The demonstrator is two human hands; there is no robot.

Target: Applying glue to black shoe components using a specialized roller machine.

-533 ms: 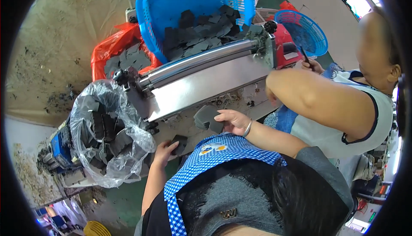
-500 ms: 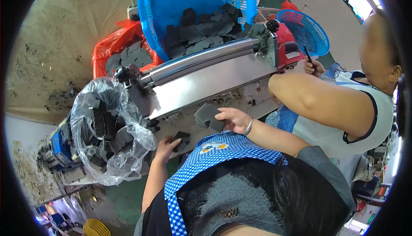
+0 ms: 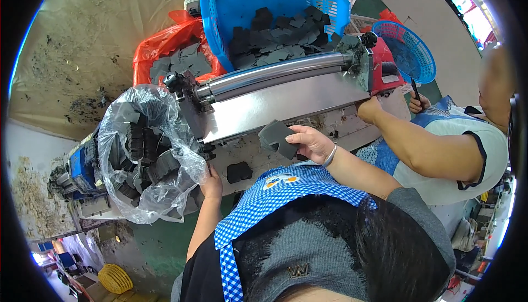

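My right hand pinches a small stack of thin dark grey sheet pieces with notched edges, held up in front of the roller machine. My left hand is at the right rim of a clear plastic bag, its fingertips touching or behind the film, so their grip is hidden. Inside that bag stand several stacks of dark pieces. Between my hands, a few flat dark pieces lie on the work surface.
Behind the machine stand a blue basket of loose dark pieces and a red bag of similar ones. A round blue basket is farther right. A co-worker at my right has one hand by the machine's red end.
My left hand has left the dark pieces on the surface and moved to the bag's rim. The right hand has raised its stack slightly. The co-worker's arm has reached toward the machine. The view shifted.
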